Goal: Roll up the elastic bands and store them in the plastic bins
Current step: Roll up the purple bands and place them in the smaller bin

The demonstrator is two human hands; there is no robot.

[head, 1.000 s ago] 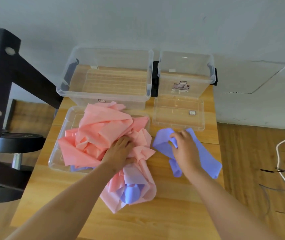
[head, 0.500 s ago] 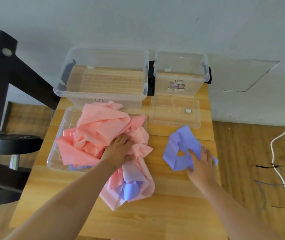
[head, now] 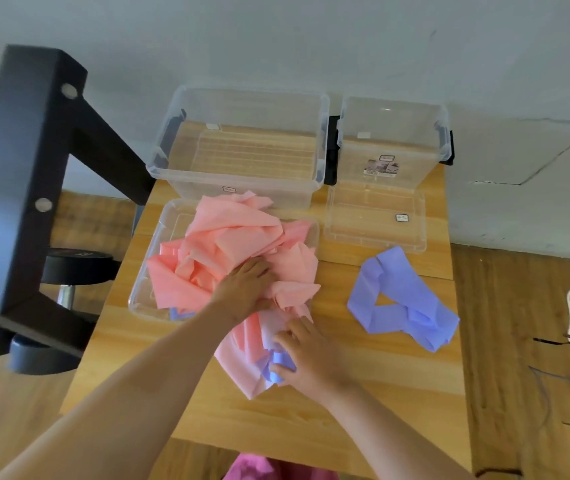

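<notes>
We have rolled nothing yet: the plastic bins (head: pixel 238 180) behind the pink bands (head: pixel 235 237) sit empty; our left hand (head: pixel 245 289) grips those, our right hand (head: pixel 306 355) pinches a purple band (head: pixel 276 368).

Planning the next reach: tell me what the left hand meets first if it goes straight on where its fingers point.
The left hand holds the pink bands; more of their folds likely come first.

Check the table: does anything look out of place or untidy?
The pink bands are a crumpled heap spilling over the tray onto the table. One purple band lies loose, unrolled, at the right. The large bin and small bin are empty.
</notes>
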